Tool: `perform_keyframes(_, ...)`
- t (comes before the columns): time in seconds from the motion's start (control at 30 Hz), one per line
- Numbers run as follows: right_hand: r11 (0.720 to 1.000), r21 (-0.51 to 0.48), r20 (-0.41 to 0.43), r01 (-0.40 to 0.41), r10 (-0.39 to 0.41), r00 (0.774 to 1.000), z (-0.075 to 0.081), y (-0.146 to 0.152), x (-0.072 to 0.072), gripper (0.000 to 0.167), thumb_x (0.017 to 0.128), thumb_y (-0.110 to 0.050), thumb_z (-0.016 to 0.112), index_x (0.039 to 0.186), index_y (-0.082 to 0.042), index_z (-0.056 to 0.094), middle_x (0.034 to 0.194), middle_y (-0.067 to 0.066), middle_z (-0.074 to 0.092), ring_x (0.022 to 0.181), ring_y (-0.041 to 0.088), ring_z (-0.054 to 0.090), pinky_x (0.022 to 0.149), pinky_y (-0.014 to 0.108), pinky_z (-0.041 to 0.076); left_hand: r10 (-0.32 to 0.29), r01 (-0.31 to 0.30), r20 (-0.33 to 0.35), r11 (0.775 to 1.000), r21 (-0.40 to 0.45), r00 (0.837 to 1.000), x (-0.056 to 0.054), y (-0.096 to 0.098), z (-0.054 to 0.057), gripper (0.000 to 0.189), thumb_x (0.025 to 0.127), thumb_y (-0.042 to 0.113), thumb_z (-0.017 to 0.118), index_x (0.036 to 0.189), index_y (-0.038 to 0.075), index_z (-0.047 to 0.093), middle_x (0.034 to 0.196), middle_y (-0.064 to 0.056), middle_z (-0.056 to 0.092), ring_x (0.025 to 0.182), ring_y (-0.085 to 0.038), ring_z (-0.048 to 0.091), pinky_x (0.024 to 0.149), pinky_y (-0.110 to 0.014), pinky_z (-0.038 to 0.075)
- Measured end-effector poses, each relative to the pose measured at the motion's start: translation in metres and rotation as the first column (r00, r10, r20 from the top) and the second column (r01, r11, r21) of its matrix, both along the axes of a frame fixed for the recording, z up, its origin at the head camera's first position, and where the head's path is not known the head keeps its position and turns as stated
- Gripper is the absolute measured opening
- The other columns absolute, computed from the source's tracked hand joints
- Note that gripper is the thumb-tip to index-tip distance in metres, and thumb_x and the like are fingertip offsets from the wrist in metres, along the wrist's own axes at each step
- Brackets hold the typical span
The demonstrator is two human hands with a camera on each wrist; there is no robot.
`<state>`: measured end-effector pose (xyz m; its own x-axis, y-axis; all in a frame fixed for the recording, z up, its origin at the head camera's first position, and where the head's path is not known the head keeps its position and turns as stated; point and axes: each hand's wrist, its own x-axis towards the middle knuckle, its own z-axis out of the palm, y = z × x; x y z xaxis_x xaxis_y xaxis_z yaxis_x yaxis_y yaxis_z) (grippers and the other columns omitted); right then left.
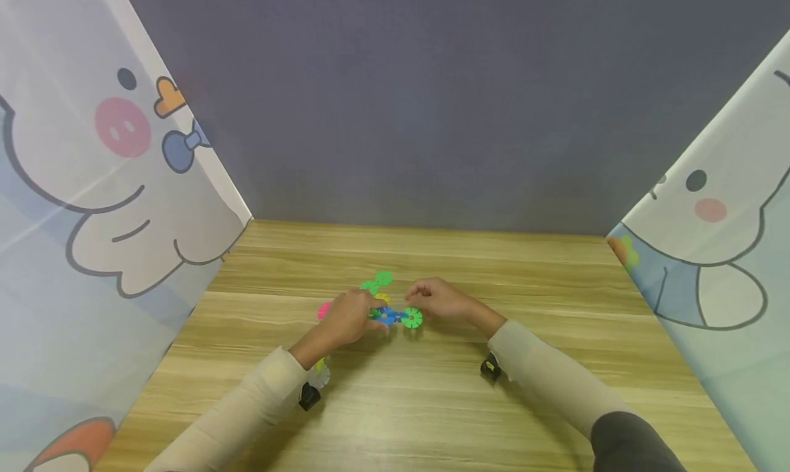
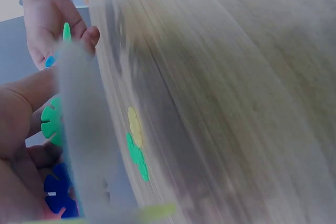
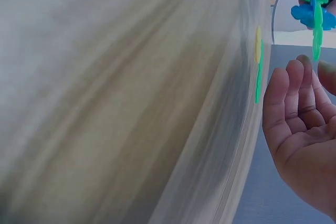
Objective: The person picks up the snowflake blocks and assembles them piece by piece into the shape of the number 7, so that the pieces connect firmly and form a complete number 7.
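My left hand (image 1: 350, 315) grips a chain of interlocking plastic snowflake discs above the table. A blue disc (image 1: 387, 320) shows just beyond its fingers, and a green disc (image 1: 407, 323) stands upright at the chain's right end. A pink disc (image 1: 324, 310) shows at the left side of this hand. In the left wrist view, another green disc (image 2: 50, 124) and a dark blue disc (image 2: 58, 195) sit by the fingers. My right hand (image 1: 441, 299), fingers loosely bent, is beside the end green disc (image 3: 317, 35); nothing shows between its fingertips and thumb.
Behind the hands, green discs (image 1: 383, 278) and a yellow disc (image 1: 382, 299) lie on the wooden table (image 1: 420, 417). A clear disc (image 1: 322, 377) shows beneath the left forearm; whether it is joined to the chain I cannot tell. A grey panel (image 1: 432, 115) rises behind.
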<state>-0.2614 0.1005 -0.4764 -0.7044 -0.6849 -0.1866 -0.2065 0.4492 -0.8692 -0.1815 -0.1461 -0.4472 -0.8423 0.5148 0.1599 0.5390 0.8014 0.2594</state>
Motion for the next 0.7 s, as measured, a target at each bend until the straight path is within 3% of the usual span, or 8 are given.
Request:
perform_keyframes(0.2, 1.0, 0.016, -0.016, 0.011, -0.01, 1.0, 0.0, -0.007, -0.004, 0.031, 0.107, -0.024, 0.053, 0.126, -0.003, 0.066, 0.099, 0.005, 0.071, 0.071, 0.018, 0.06, 0.063, 0.03, 0.054, 0.029, -0.028, 0.041, 1.0, -0.006, 0.999, 0.001, -0.004, -0.002, 0.043, 0.079, 0.034, 0.087, 0.115, 0.011, 0.078, 0.103, -0.005, 0.079, 0.087, -0.021, 0.072, 0.075, -0.034, 0.062)
perform_keyframes(0.4, 0.999, 0.026, -0.056, 0.019, -0.017, 0.998, -0.001, -0.018, -0.007, 0.027, 0.106, -0.024, 0.054, 0.121, -0.005, 0.066, 0.095, 0.008, 0.07, 0.073, 0.016, 0.061, 0.064, 0.029, 0.054, 0.035, -0.036, 0.069, 0.999, 0.01, 0.997, 0.003, -0.009, -0.003, 0.044, 0.079, 0.031, 0.087, 0.115, 0.01, 0.078, 0.108, -0.007, 0.079, 0.093, -0.023, 0.074, 0.077, -0.033, 0.063)
perform_keyframes(0.53, 0.998, 0.052, -0.14, 0.021, -0.014, 0.99, -0.004, -0.024, -0.01, 0.021, 0.105, -0.02, 0.056, 0.116, -0.007, 0.068, 0.095, 0.008, 0.071, 0.074, 0.016, 0.062, 0.065, 0.028, 0.055, 0.026, -0.028, 0.074, 0.999, 0.024, 0.997, 0.004, -0.012, -0.004, 0.043, 0.078, 0.03, 0.087, 0.115, 0.009, 0.077, 0.11, -0.008, 0.078, 0.096, -0.026, 0.075, 0.077, -0.032, 0.064)
perform_keyframes(0.7, 0.995, 0.104, -0.266, 0.003, 0.025, 0.964, -0.01, -0.034, -0.014, 0.019, 0.101, -0.016, 0.06, 0.115, -0.006, 0.068, 0.102, 0.004, 0.074, 0.087, 0.011, 0.067, 0.078, 0.025, 0.059, 0.007, -0.008, 0.059, 0.999, 0.033, 0.998, 0.005, -0.015, -0.006, 0.042, 0.078, 0.03, 0.087, 0.114, 0.009, 0.078, 0.107, -0.008, 0.079, 0.093, -0.024, 0.076, 0.072, -0.027, 0.063)
